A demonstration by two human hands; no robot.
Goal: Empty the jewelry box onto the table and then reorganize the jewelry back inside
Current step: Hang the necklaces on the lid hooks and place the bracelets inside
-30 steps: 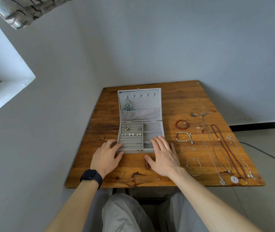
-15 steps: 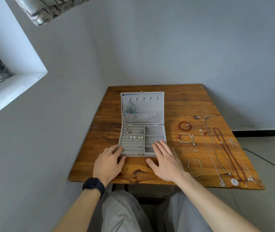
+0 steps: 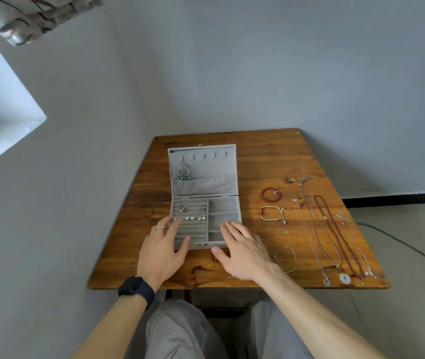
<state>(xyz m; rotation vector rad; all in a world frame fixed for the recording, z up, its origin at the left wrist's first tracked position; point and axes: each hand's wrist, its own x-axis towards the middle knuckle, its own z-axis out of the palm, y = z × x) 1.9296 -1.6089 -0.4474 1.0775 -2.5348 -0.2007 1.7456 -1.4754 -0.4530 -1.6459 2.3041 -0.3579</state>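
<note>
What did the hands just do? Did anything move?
The left hand slid forward and to the right, so its fingers now lie over the ring rows of the jewelry box. Nothing was picked up or let go. The right hand stayed at the box's front right corner; the bracelets and necklaces stayed on the table.

**Soft daylight, wide-angle warp**

We're seeing soft, even daylight, brightest at the window recess (image 3: 4,104) on the left. A warm sheen sits on the table (image 3: 307,213) towards the right. Shadows are faint, the left hand (image 3: 163,251) looks slightly smeared, and the frame edges bow outward.
</note>
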